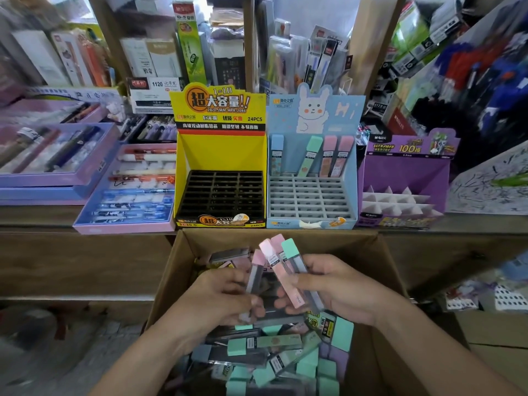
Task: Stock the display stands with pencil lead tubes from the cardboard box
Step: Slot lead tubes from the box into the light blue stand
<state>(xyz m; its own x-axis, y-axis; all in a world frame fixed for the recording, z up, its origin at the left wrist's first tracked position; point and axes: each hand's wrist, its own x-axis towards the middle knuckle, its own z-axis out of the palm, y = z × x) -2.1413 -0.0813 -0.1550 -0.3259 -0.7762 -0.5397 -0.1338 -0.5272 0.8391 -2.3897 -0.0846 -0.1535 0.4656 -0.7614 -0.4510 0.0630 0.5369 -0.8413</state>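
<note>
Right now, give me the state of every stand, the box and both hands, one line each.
Yellow stand: empty, no tubes in its black grid.
Blue stand: four tubes upright in the back row, other slots empty.
Purple stand: no tubes visible.
Cardboard box: open, holding many loose tubes.
Left hand: gripping one pink-capped tube.
Right hand: gripping a fan of several tubes.

Support: a wooden counter (43, 217) is running across the frame.
Left end: lilac pen trays (54, 155) are lying stacked.
Left of centre: a pen tray (128, 192) is overhanging the front edge.
Centre: a yellow stand (221, 167), slots bare, is standing just beside a blue stand (311, 172) holding four tubes (311, 157) upright in its back row.
Right: a purple stand (405, 178) is sitting.
</note>
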